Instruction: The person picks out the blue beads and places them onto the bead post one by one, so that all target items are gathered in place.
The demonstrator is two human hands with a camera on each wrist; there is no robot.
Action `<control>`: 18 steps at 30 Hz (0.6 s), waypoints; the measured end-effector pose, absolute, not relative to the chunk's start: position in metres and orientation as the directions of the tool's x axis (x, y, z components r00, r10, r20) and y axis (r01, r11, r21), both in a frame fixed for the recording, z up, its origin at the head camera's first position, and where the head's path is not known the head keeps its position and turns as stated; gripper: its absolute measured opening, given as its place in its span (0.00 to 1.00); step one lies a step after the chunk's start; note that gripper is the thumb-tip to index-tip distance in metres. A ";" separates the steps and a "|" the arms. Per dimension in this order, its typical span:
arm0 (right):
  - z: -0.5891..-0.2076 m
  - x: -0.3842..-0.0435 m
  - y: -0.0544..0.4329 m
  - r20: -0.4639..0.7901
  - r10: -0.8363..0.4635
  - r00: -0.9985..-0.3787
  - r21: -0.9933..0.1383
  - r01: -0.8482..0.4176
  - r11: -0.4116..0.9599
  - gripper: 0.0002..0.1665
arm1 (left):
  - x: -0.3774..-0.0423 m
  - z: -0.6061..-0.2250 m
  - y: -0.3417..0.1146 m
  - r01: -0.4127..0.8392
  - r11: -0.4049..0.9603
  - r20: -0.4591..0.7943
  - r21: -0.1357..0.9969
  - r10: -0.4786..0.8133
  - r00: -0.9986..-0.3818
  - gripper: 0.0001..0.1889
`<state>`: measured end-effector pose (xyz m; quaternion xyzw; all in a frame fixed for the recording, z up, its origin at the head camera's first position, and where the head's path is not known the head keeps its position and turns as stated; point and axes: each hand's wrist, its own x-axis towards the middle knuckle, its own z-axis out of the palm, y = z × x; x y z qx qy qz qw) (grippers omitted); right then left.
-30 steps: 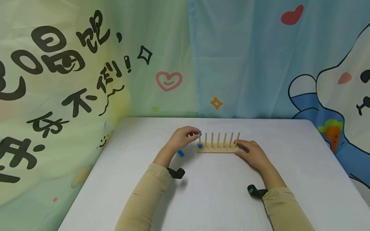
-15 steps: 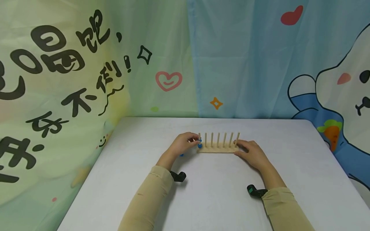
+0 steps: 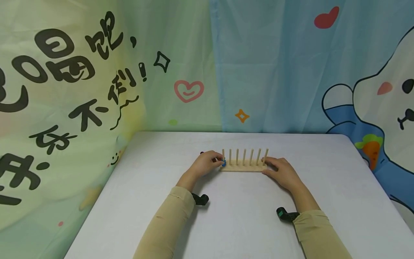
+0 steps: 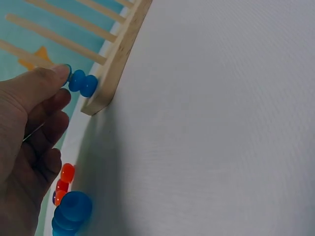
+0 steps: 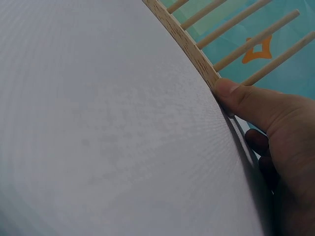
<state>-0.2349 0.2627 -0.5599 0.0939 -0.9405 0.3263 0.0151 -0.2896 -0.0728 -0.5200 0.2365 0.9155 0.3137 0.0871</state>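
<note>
A wooden pegboard (image 3: 243, 168) with a row of upright pegs stands on the table. My left hand (image 3: 207, 163) is at its leftmost peg. In the left wrist view, thumb and finger pinch a blue bead (image 4: 68, 73) on that peg, just above two more blue beads (image 4: 88, 86) stacked at the bottom. The fingers partly hide the pinched bead. My right hand (image 3: 284, 173) grips the board's right end; in the right wrist view its thumb (image 5: 229, 89) presses the front edge, while the fingers behind are mostly hidden. The other pegs carry no beads.
Loose blue beads (image 4: 74, 209) and orange-red beads (image 4: 67, 173) lie on the table beside the left hand, mostly hidden by it in the head view. A white cloth (image 3: 239, 208) covers the table. A printed curtain (image 3: 181, 64) hangs behind.
My left hand has come down along the leftmost peg, bringing the blue bead from the peg's top to the beads at its bottom. The right hand has stayed in place.
</note>
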 end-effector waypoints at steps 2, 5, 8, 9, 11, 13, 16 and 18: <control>-0.560 -0.235 0.263 0.086 -0.165 -0.982 -0.613 -0.183 0.768 0.34 | -0.289 -0.520 -0.073 0.378 0.698 -0.016 0.609 0.486 -0.874 0.15; -0.559 -0.235 0.263 0.080 -0.168 -0.983 -0.612 -0.181 0.770 0.34 | -0.288 -0.520 -0.073 0.365 0.701 -0.025 0.613 0.479 -0.878 0.15; -0.559 -0.235 0.263 0.074 -0.165 -0.984 -0.614 -0.175 0.770 0.34 | -0.288 -0.521 -0.073 0.362 0.702 -0.028 0.613 0.478 -0.878 0.15; -0.559 -0.234 0.263 0.073 -0.166 -0.983 -0.612 -0.176 0.771 0.34 | -0.288 -0.521 -0.073 0.363 0.702 -0.028 0.613 0.479 -0.878 0.15; -0.559 -0.234 0.263 0.075 -0.168 -0.983 -0.611 -0.178 0.771 0.34 | -0.287 -0.520 -0.075 0.369 0.704 -0.024 0.607 0.480 -0.877 0.15; -0.558 -0.233 0.262 0.076 -0.166 -0.983 -0.614 -0.177 0.769 0.34 | -0.286 -0.519 -0.077 0.371 0.708 -0.021 0.601 0.478 -0.878 0.16; -0.557 -0.233 0.261 0.076 -0.162 -0.984 -0.619 -0.174 0.766 0.34 | -0.285 -0.518 -0.084 0.364 0.711 -0.008 0.601 0.461 -0.887 0.16; -0.556 -0.232 0.262 0.071 -0.160 -0.985 -0.623 -0.169 0.764 0.35 | -0.284 -0.517 -0.090 0.363 0.702 0.013 0.612 0.450 -0.893 0.15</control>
